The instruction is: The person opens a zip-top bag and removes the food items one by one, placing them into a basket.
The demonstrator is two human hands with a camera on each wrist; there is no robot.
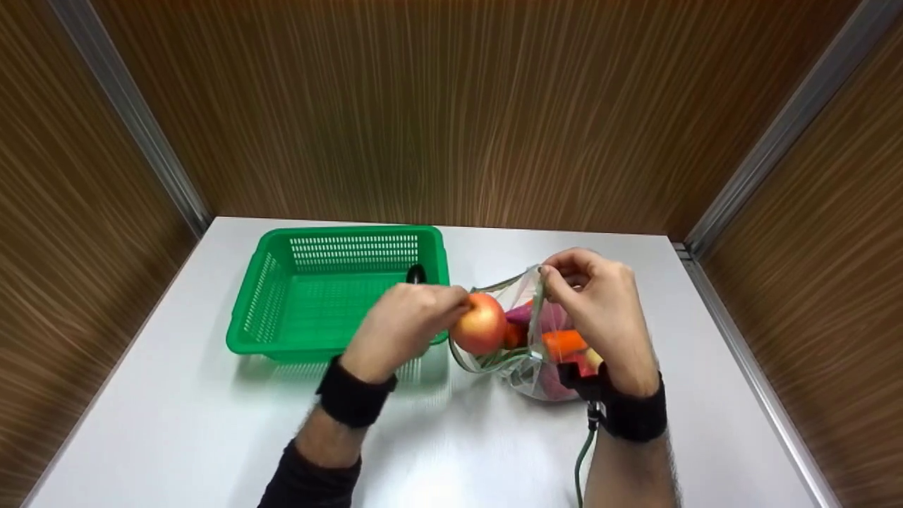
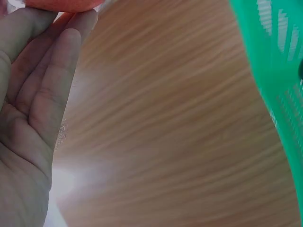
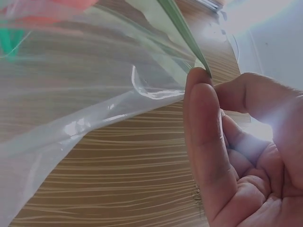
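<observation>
A red-and-yellow apple is held by the fingertips of my left hand at the mouth of a see-through bag with a green-edged opening. In the left wrist view only the underside of the apple shows above the fingers. My right hand pinches the bag's rim between thumb and fingertips, and the right wrist view shows this pinch on the green edging. Inside the bag lie an orange piece, a purple piece and other colourful produce, partly hidden by my right hand.
To the left of the bag stands a green plastic basket with slotted walls. A glossy dark object shows inside its right end, partly behind my left hand. Wood-grain panels enclose the white table. A green cable hangs from my right wrist.
</observation>
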